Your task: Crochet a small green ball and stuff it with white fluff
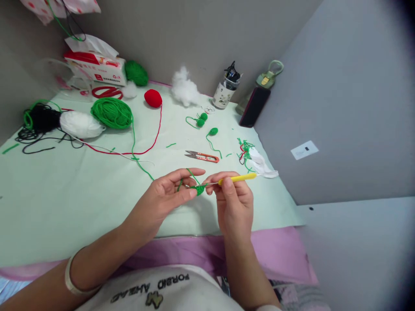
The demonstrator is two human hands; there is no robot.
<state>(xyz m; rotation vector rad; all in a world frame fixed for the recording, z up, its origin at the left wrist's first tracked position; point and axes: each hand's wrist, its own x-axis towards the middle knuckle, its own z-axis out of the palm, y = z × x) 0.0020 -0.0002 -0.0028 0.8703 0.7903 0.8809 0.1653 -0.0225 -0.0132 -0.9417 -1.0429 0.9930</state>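
Between the thumb and fingers of my left hand (170, 190) is a small green crochet piece (199, 189). Green yarn loops over the raised left index finger and trails back to a green yarn skein (112, 113) at the left. My right hand (235, 201) grips a crochet hook (240, 178) by its yellow handle. The hook's metal shaft points left and meets the green piece; its tip is hidden at the stitches. Beyond the hands lie orange-handled thread snips (202, 156) and a small green crocheted ball (213, 131) with a yarn tail.
A red yarn ball (153, 98), white yarn (81, 124) and black yarn (42, 119) lie left. Behind are a tissue box (97, 67), red scissors (106, 92), white stuffing (185, 88) and a pen jar (224, 91). A phone (254, 107) leans against a bottle. Yarn scraps (246, 151) lie right.
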